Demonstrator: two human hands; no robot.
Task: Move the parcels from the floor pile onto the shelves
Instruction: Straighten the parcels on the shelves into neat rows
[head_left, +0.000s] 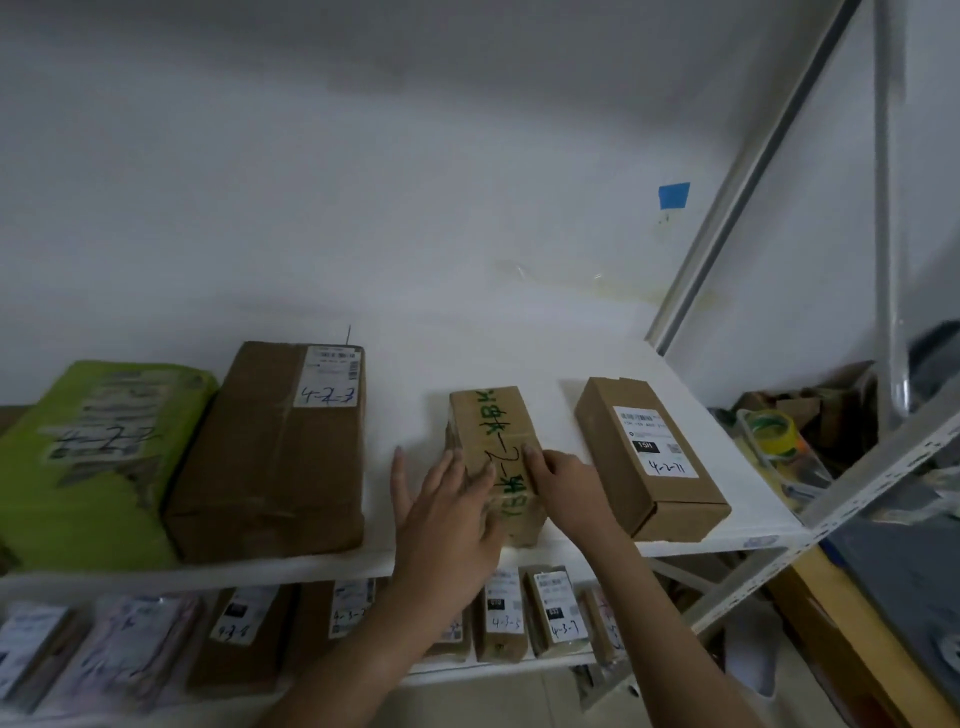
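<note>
The small box (492, 422) with green writing sits on the upper shelf (415, 358), between a large brown box (275, 457) on its left and a labelled box (649, 457) on its right. The left hand (447, 514), fingers spread straight, rests against its near left side. The right hand (563, 480) curls its fingers over the right edge, apparently gripping it. A green parcel (88, 457) lies far left.

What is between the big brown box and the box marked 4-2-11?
The small box with green writing, on the shelf. The left hand and right hand touch it. The head view shows this.
</note>
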